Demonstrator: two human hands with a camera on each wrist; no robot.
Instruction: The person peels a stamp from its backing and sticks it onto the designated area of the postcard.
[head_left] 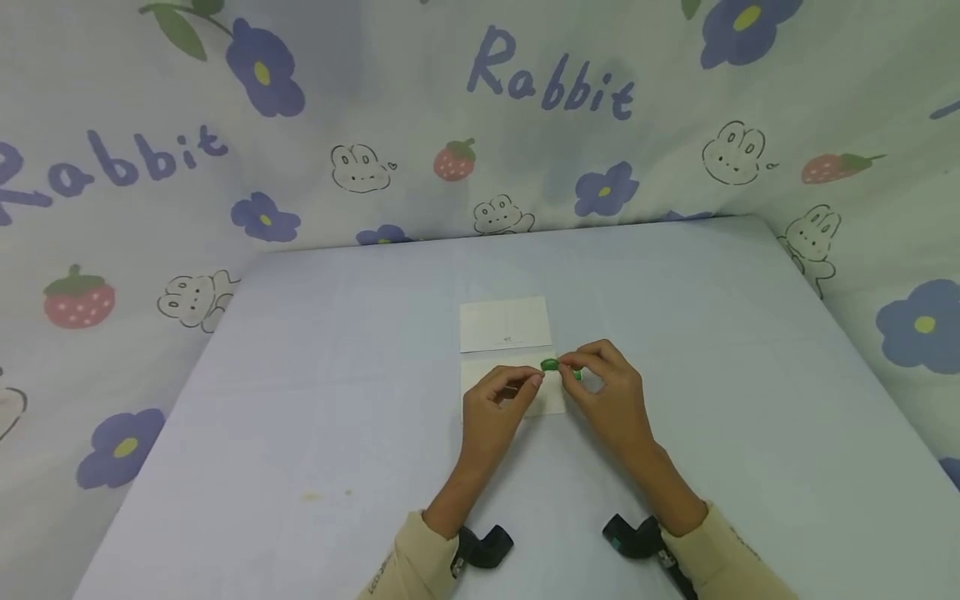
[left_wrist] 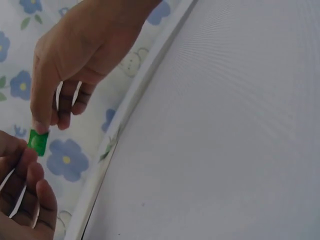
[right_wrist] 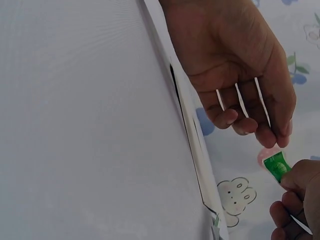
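Green printed packet (head_left: 550,364): the left hand (head_left: 489,417) and right hand (head_left: 618,404) pinch it from opposite sides, fingertips clamped on it, presumably to keep so small a piece steady. It is over pale paper panels (head_left: 495,321), which lie flat on the white surface (head_left: 337,400).

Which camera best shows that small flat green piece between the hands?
Right wrist: the small flat green piece appears largest, its pale markings visible. Left wrist shows it smaller; head shows it tiny, partly hidden.
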